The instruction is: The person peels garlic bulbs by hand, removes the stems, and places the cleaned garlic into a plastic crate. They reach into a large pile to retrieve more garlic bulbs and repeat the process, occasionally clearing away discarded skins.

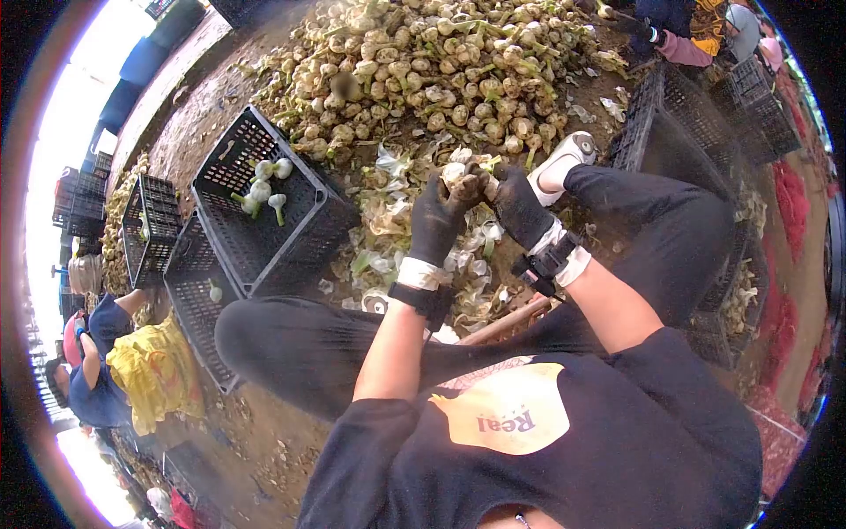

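Note:
My left hand [437,222], in a dark, soiled glove, has its fingers closed on a pale garlic bulb [456,173]. My right hand [522,210], gloved alike, meets it with fingers pinched at the bulb's stem side; the fingers partly hide the bulb. Under both hands lie loose garlic skins [388,231] and green stem scraps. Just beyond them rises a big heap of unpeeled garlic [449,70] with stalks. To the left, a black plastic crate [304,231] holds several cleaned white garlic bulbs [261,189].
Another black crate [189,282] stands beside the first, with a bulb in it. More crates [674,123] are at the right. One co-worker [106,344] sits at the left near a yellow sack [157,370]; another person's sleeve [686,50] shows at the upper right.

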### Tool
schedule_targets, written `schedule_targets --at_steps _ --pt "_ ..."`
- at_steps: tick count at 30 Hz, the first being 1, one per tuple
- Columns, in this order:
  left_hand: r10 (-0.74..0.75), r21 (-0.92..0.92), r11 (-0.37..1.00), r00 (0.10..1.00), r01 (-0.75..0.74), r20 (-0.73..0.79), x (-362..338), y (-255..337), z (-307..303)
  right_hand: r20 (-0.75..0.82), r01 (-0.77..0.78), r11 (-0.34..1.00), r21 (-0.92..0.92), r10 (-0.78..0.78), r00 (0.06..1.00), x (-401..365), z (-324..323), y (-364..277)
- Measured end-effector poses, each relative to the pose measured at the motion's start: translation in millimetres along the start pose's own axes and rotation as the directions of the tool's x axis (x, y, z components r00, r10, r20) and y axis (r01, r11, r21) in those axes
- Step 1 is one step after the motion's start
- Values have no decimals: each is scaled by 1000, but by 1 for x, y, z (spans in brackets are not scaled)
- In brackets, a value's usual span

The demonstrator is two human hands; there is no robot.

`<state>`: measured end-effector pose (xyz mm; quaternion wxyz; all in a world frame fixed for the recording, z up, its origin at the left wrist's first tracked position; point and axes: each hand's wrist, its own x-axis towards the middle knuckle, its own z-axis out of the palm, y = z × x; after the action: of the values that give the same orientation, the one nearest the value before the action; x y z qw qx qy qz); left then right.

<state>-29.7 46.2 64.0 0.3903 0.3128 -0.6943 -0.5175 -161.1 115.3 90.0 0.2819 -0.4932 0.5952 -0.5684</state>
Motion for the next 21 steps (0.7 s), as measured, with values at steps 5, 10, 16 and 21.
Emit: schedule_targets --at_steps 5,10,16,21 --pt "-264 -307 912 962 271 63 0 -16 -2 121 -35 998 54 28 992 2 -2 2" --pt "-243 244 948 959 204 146 -11 -3 -11 120 128 992 8 -128 985 8 -4 6" --pt "-452 -685 409 786 603 421 2 5 -8 134 -57 983 173 34 990 5 1 -4" --pt "-498 -211 826 852 523 161 -4 11 -6 -1 95 911 -402 -104 995 1 4 14"
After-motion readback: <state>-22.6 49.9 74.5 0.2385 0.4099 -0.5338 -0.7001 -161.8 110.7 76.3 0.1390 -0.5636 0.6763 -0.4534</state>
